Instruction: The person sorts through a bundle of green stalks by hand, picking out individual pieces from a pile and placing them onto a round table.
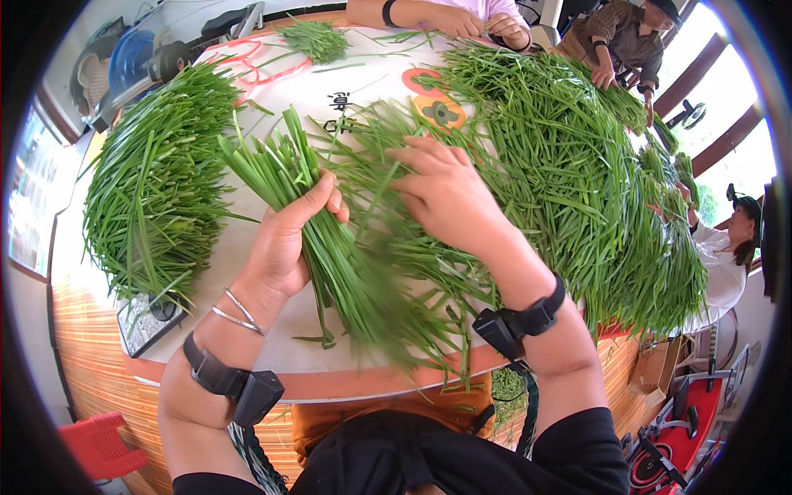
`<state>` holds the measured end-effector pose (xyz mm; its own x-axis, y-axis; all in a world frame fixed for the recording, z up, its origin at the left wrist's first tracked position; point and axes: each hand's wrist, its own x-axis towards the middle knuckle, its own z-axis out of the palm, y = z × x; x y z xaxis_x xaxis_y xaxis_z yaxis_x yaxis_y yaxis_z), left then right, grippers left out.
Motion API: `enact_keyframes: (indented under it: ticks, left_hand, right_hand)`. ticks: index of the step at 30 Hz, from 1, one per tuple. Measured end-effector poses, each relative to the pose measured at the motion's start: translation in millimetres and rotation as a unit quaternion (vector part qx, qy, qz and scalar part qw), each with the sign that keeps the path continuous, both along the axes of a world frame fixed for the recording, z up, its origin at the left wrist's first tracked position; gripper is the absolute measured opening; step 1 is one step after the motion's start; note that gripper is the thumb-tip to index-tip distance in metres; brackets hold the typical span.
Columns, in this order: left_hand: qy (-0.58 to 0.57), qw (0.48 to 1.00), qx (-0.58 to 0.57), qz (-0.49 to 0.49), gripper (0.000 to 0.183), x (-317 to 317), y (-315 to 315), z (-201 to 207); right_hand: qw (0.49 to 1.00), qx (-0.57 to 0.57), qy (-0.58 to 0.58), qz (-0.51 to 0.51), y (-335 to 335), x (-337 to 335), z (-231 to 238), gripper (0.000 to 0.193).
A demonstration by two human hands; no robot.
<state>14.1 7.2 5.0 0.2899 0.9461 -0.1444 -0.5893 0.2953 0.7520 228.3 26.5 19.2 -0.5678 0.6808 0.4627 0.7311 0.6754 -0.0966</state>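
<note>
My left hand is closed around a bunch of garlic chives. The bunch tilts, its cut ends up to the left and its leaves trailing down to the right, where they blur. To the right of the bunch, my right hand hovers palm down with fingers stretched out and somewhat blurred. I see nothing gripped in it. Loose chives lie below and around that hand. A large stacked heap of chives stands at the left, and a wider heap covers the right side.
A dark phone-like device lies at the table's near left edge. Farther off sits a small chive bundle. Across the table are a person's hands; other people work at the right. A red stool stands lower left.
</note>
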Motion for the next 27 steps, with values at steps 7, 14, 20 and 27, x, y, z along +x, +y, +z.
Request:
enact_keyframes:
  ticks: [7,14,20,27]
  left_hand:
    - [0.022,1.0,0.005,-0.014,0.016,-1.2,-2.4,1.6]
    - [0.066,0.998,0.018,0.001,0.025,1.5,-4.9,3.1]
    - [0.008,0.996,-0.023,-0.082,0.026,-0.8,-9.0,4.8]
    - [-0.099,0.994,0.008,-0.046,0.026,-7.2,4.6,-2.2]
  right_hand:
    - [0.991,0.027,0.129,-0.029,2.9,-2.4,9.3,0.014]
    - [0.866,-0.273,0.411,0.085,-14.4,-10.3,15.1,0.015]
    - [0.75,-0.508,0.39,0.165,-26.8,-24.6,16.4,0.02]
    - [0.819,-0.409,0.401,-0.028,-3.8,26.1,28.7,0.016]
